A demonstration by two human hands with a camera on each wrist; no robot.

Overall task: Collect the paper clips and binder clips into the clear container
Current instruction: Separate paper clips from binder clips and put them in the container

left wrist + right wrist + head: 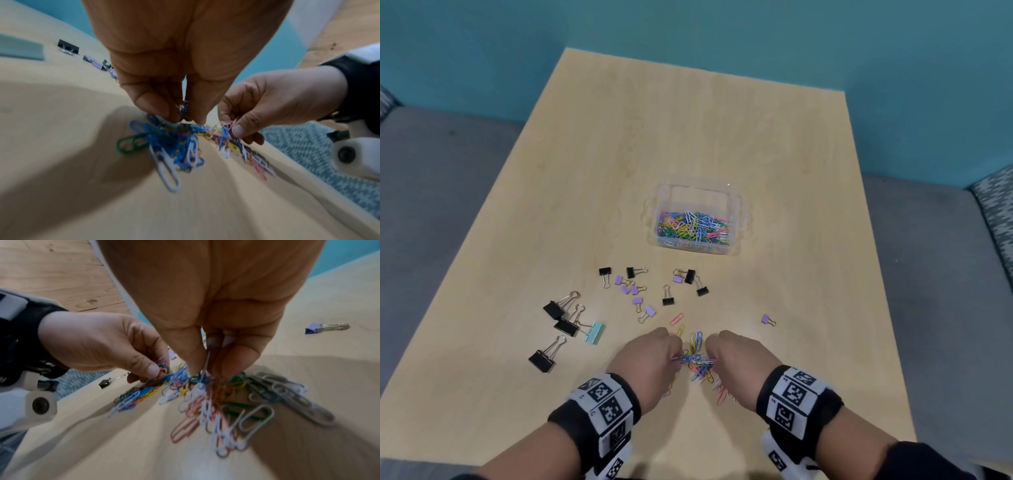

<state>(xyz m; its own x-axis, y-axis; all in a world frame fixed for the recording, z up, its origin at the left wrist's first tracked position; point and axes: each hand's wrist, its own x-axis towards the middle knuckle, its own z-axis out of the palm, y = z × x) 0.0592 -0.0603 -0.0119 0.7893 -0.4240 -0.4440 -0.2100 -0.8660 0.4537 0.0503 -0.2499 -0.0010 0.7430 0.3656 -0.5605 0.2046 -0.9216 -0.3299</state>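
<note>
A tangle of coloured paper clips (698, 363) lies near the table's front edge, between my two hands. My left hand (650, 363) pinches a bunch of them (170, 139) between thumb and fingers. My right hand (739, 363) pinches another bunch (213, 395), with clips dangling from it. The clear container (693, 219) stands mid-table beyond the hands, holding many coloured paper clips. Black, purple and one light blue binder clips (640, 291) lie scattered between the container and my hands.
Larger black binder clips (558, 315) lie to the left. A lone purple binder clip (768, 320) sits to the right. The wooden table (688, 120) has grey seating on both sides and a teal wall behind.
</note>
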